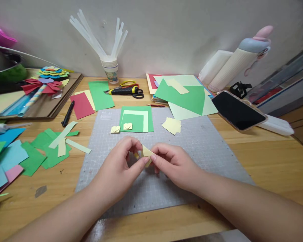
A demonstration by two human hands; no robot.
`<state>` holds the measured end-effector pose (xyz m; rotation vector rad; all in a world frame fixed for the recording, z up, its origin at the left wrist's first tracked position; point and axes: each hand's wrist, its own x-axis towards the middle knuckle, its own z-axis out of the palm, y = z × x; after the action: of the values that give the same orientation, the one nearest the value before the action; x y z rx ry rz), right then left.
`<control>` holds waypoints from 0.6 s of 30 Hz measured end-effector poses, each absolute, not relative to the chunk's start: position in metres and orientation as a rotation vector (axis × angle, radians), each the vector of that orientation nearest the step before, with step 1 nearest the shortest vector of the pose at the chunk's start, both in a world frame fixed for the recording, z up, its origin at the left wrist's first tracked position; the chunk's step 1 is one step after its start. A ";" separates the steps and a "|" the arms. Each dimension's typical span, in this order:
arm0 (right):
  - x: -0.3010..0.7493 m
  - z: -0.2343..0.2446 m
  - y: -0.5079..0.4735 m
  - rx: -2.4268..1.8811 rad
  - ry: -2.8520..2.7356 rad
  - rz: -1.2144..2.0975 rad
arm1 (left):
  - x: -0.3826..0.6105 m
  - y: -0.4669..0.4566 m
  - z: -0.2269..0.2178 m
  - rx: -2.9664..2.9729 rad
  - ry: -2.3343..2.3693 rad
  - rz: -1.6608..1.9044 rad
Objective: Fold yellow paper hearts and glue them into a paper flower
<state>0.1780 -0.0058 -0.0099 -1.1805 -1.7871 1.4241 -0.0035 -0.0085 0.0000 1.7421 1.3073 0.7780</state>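
Between my two hands is a small piece of pale yellow paper point(146, 152), partly folded, held above the grey cutting mat point(204, 161). My left hand point(127, 161) pinches its left side with thumb and fingers. On the other side, my right hand point(170, 161) grips the right corner between thumb and forefinger. Fingers hide part of the paper. Beyond my left hand lie two small folded yellow paper hearts point(127, 126), one touching a stack of green and pale square sheets point(136, 110). A few loose yellow paper squares point(171, 125) rest farther back, past my right hand.
Green paper scraps point(34, 158) and a black pen point(68, 113) lie left. Scissors point(138, 94) and a cutter knife point(122, 90) sit behind the mat, near paper cups with white strips point(111, 72). Rightward are a paper pile point(184, 97), a phone point(238, 109) and a bottle point(232, 64).
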 end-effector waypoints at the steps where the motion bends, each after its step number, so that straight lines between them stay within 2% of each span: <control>1: 0.179 -0.010 -0.006 -1.193 -1.871 1.340 | -0.004 -0.009 -0.001 1.832 1.340 0.810; 5: 0.182 -0.008 -0.004 -1.173 -2.158 0.998 | -0.006 -0.007 0.000 2.138 1.291 0.679; 11: 0.186 -0.009 0.000 -1.068 -2.164 0.798 | -0.007 -0.005 -0.001 2.180 1.331 0.691; 15: 0.187 -0.011 0.002 -1.011 -2.382 0.399 | -0.005 -0.007 -0.002 2.370 1.331 0.701; 18: 0.186 -0.013 0.002 -0.994 -2.560 0.156 | -0.003 -0.009 -0.003 2.506 1.316 0.540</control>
<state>0.1860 0.0018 -0.0133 -0.9938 -2.5599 0.1563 -0.0030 -0.0087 -0.0028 2.5057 1.3161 0.5399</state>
